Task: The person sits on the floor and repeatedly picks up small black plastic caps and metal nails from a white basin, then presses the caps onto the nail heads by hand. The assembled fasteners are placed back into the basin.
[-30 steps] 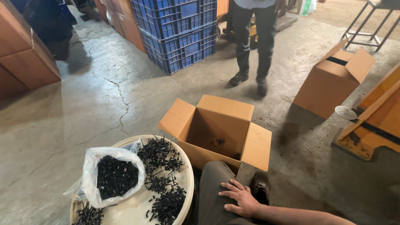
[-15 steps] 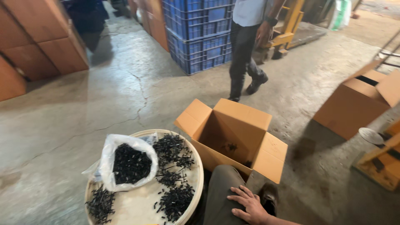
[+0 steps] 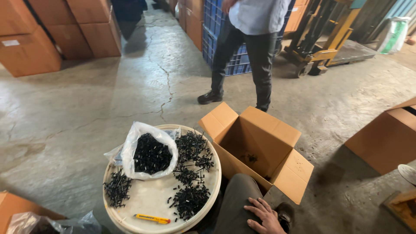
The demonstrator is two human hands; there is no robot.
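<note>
The right hand (image 3: 265, 215) rests flat on the person's own knee, fingers spread and holding nothing — the left hand is out of view. Just to its left stands a round white worktop (image 3: 147, 200) carrying clusters of small black plastic parts (image 3: 190, 200), a clear bag of black pieces (image 3: 149, 151) and a yellow utility knife (image 3: 152, 218) near the front rim. An open cardboard box (image 3: 260, 149) sits on the concrete floor beside the knee — a few black parts lie inside. Another person stands beyond it
</note>
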